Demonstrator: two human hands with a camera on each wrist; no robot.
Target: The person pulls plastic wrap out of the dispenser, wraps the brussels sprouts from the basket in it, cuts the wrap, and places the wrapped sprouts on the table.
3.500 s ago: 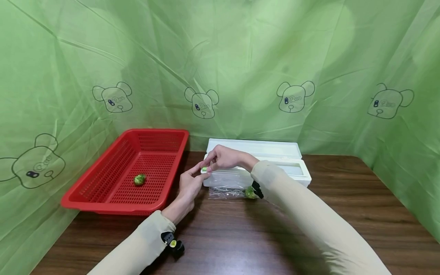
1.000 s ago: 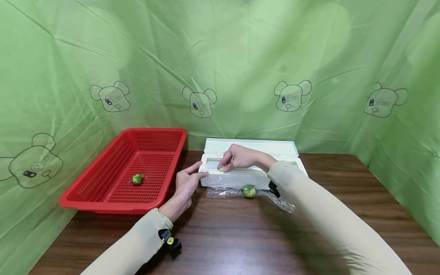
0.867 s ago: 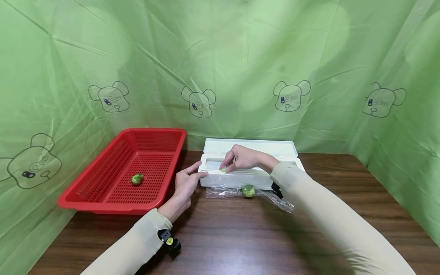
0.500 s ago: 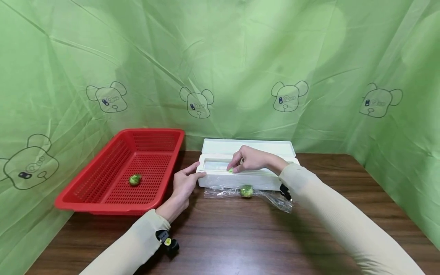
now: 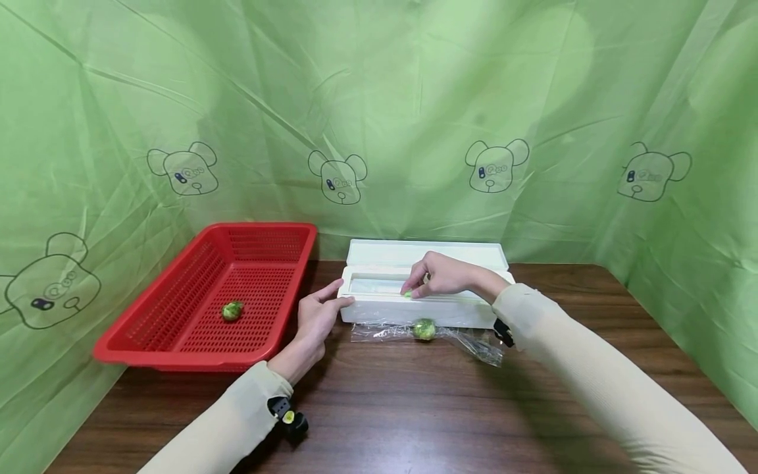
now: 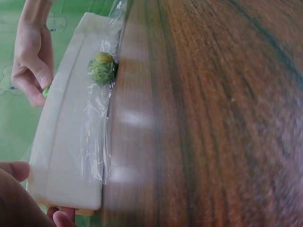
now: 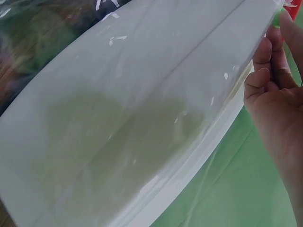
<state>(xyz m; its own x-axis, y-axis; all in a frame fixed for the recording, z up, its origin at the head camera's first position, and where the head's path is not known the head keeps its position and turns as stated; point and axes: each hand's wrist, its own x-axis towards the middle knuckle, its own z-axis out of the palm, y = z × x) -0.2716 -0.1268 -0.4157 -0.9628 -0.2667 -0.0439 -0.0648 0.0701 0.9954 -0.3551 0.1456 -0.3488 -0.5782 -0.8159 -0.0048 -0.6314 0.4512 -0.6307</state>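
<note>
A white plastic-wrap dispenser (image 5: 385, 313) lies lengthwise at the back of the table, its lid (image 5: 426, 251) raised behind it. My left hand (image 5: 316, 319) grips the left end, with thumb and fingers around it in the left wrist view. On the dispenser's front top edge, near mid-length, my right hand (image 5: 444, 273) pinches a small green slide cutter (image 5: 407, 295) between thumb and fingers. Clear cling film (image 5: 476, 345) hangs down the front onto the table. A Brussels sprout (image 5: 424, 329) sits with the film against the front wall, also visible in the left wrist view (image 6: 102, 68).
A red perforated basket (image 5: 195, 359) stands left of the dispenser, with another Brussels sprout (image 5: 232, 311) in it. Green cloth (image 5: 414, 131) with bear drawings surrounds the brown wooden table (image 5: 379, 421) at the back and sides.
My right hand has slid the green cutter rightward along the edge, from the dispenser's left end to near the middle. My left hand has stayed at the left end.
</note>
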